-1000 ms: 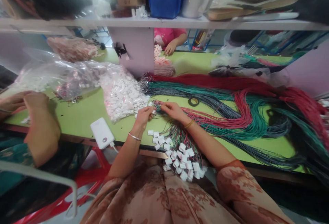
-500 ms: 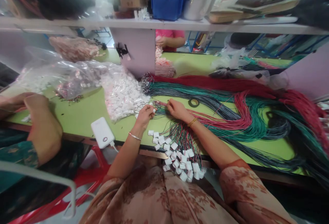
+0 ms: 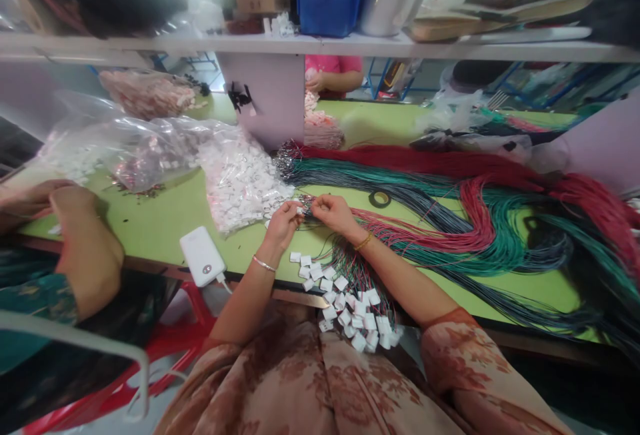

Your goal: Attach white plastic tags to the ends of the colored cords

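Both sets of fingertips meet over the green table (image 3: pixel 165 222): the left hand (image 3: pixel 283 222) pinches a small white connector (image 3: pixel 299 210), and the right hand (image 3: pixel 334 212) closes thumb and forefinger on thin wire ends (image 3: pixel 313 206), brought up against it. Judging by this, a wire is being seated in the housing, and the next move would need the tip lined up squarely with its slot before pressing home. Just below the hands, finished leads with white connectors (image 3: pixel 357 318) spill over the table's near edge onto the person's lap. Left of the hands lies a heap of loose white housings (image 3: pixel 240 182) in an open clear bag, and nearer the edge a white power bank (image 3: pixel 202 256). To the right of the hands, long red and green wire bundles (image 3: pixel 480 222) sweep across the table, crowding the right forearm, with a dark tape roll (image 3: pixel 380 198) just beyond. At the far left of the table a co-worker's hand (image 3: pixel 75 205) rests; across it, another person in pink works behind a lilac divider (image 3: pixel 273 98).
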`<state>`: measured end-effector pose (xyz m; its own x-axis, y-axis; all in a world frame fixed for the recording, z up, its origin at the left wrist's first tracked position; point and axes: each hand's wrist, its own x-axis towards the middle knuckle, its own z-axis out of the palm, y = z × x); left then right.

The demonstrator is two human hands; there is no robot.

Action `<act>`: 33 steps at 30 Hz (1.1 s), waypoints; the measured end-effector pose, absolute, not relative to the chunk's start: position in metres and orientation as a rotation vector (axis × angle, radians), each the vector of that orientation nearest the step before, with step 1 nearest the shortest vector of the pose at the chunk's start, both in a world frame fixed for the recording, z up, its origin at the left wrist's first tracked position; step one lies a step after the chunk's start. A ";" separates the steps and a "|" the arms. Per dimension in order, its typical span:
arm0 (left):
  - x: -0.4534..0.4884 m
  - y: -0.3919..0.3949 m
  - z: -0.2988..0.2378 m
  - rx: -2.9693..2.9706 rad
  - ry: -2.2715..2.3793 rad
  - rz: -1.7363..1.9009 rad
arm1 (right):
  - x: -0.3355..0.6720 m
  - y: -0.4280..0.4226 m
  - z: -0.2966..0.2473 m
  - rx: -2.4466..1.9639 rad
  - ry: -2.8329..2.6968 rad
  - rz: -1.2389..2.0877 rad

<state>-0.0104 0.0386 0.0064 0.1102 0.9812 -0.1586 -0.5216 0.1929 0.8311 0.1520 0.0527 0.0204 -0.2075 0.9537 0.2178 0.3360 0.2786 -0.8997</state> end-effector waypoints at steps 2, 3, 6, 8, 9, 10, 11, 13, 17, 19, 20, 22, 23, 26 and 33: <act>-0.010 0.038 0.007 0.705 0.830 1.243 | 0.153 0.051 0.017 -1.214 -1.705 0.921; -0.009 0.037 0.008 0.716 0.830 1.241 | 0.153 0.050 0.015 -1.221 -1.704 0.912; -0.007 0.036 0.007 0.757 0.841 1.244 | 0.150 0.047 0.013 -1.228 -1.730 0.862; -0.005 0.035 0.005 0.781 0.873 1.253 | 0.148 0.045 0.013 -1.234 -1.770 0.813; -0.004 0.035 0.004 0.792 0.896 1.254 | 0.147 0.045 0.012 -1.238 -1.786 0.789; -0.003 0.036 0.003 0.802 0.922 1.250 | 0.146 0.044 0.012 -1.240 -1.798 0.772; -0.003 0.036 0.001 0.808 0.948 1.244 | 0.146 0.044 0.010 -1.240 -1.805 0.765; -0.002 0.037 -0.001 0.800 0.988 1.237 | 0.146 0.043 0.007 -1.218 -1.824 0.792; -0.003 0.037 -0.003 0.792 1.019 1.238 | 0.147 0.040 0.000 -1.175 -1.885 0.825; -0.003 0.037 -0.004 0.845 1.028 1.226 | 0.147 0.040 -0.002 -1.203 -1.929 0.780; -0.003 0.037 -0.004 0.872 1.038 1.215 | 0.148 0.041 -0.002 -1.207 -1.959 0.770; -0.005 0.037 -0.005 0.903 1.067 1.194 | 0.153 0.049 -0.001 -1.170 -2.016 0.808; -0.006 0.038 -0.006 0.904 1.080 1.187 | 0.156 0.055 0.000 -1.157 -2.023 0.835; -0.010 0.039 -0.004 0.875 1.083 1.182 | 0.171 0.078 0.002 -1.320 -1.961 0.760; -0.013 0.039 0.002 0.827 1.079 1.146 | 0.187 0.099 -0.003 -1.700 -2.147 0.516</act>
